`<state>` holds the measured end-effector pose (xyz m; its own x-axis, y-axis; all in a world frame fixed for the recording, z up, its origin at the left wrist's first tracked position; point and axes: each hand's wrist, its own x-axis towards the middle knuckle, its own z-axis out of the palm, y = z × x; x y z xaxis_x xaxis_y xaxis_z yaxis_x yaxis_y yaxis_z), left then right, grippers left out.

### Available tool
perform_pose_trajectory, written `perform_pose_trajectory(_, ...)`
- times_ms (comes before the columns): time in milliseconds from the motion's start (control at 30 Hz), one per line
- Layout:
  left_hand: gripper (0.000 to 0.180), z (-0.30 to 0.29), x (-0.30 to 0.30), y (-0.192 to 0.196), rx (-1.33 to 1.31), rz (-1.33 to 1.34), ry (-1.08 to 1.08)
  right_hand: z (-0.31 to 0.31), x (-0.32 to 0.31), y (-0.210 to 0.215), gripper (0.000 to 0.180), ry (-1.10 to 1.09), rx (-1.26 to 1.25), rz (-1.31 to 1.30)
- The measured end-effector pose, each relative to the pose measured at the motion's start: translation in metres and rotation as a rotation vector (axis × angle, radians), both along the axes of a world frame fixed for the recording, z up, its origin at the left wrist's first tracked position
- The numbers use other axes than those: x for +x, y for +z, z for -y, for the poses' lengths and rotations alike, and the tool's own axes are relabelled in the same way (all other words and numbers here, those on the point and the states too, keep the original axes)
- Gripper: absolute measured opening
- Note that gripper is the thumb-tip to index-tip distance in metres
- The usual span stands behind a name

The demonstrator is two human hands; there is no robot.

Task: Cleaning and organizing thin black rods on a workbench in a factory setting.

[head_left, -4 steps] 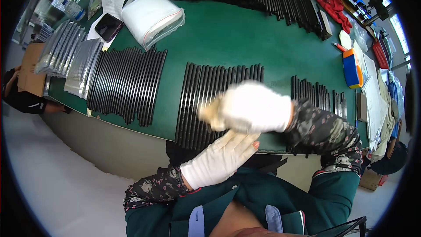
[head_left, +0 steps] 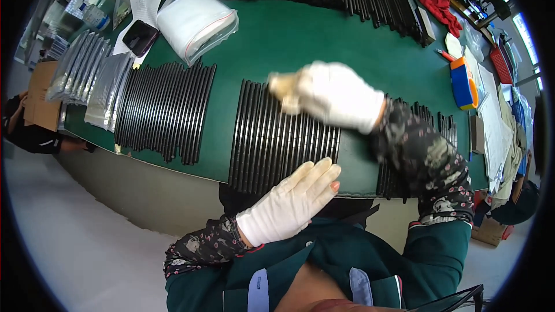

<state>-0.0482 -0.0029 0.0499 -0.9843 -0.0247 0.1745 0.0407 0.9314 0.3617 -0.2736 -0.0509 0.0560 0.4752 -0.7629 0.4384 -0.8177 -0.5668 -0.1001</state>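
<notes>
Beside bare tabletop (head_left: 272,40), right hand (head_left: 341,97) curls, contents unclear — left hand (head_left: 289,203), flat, borders rods (head_left: 260,144).

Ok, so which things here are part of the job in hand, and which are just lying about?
Likely in the job:
black rods in the middle
left hand, at their near ends
right hand, over their far ends (whether it holds anything is unclear)

Likely lying about:
phone
red cloth
red basket
</notes>
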Motion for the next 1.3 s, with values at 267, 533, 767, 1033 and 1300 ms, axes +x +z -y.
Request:
perform_pose_trajectory(267,0.082,0.001,-0.001,0.002,0.016,0.008,-0.003,-0.020,0.018,0.001,0.007,0.163,0.052,0.067)
perform_pose_trajectory(533,0.085,0.006,-0.005,0.014,0.097,0.002,0.012,-0.006,-0.041,0.027,0.023,-0.503,0.208,0.163)
perform_pose_trajectory(767,0.081,0.013,-0.032,0.013,0.002,-0.035,-0.010,-0.032,-0.066,0.023,0.034,-0.580,0.137,0.175)
perform_pose_trajectory(1033,0.085,0.022,-0.016,0.007,-0.014,0.000,0.048,-0.043,-0.044,0.027,0.029,-0.534,0.204,0.155)
perform_pose_trajectory(1300,0.074,0.012,-0.007,0.004,0.032,0.061,-0.107,-0.034,0.003,-0.006,0.013,0.171,0.109,0.046)
